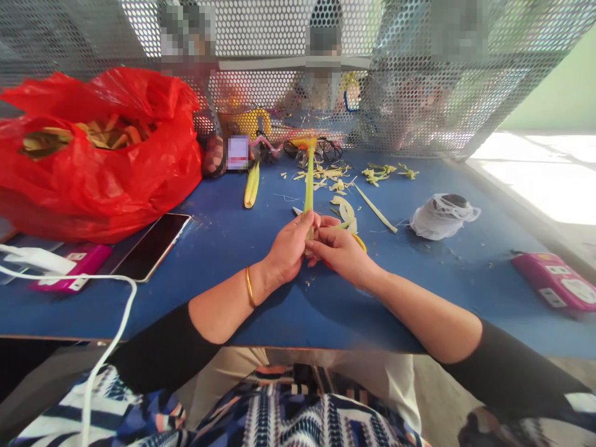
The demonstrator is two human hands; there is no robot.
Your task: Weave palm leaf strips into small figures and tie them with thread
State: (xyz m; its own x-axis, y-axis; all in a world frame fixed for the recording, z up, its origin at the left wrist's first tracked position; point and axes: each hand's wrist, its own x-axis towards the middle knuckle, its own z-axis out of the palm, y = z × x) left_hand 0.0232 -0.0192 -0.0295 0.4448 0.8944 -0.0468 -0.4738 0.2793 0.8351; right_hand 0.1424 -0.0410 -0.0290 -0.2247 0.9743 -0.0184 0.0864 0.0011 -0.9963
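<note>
A long pale-green leaf stalk with a yellowish far end stands out from my hands over the blue table. My left hand is closed around its near part, thumb along the top. The fingers of my right hand pinch at the stalk's lower end; what exactly lies between them is partly hidden. Under the right hand shows a yellow curved handle, perhaps of scissors, mostly covered. Cut leaf scraps lie just beyond the right hand, and a thin green strip lies to their right.
A red plastic bag of dried leaves stands at left, near a phone and a pink power strip with a white cable. A yellow-green stalk bundle, a white-wrapped spool and another pink power strip lie around. Perforated metal borders the back.
</note>
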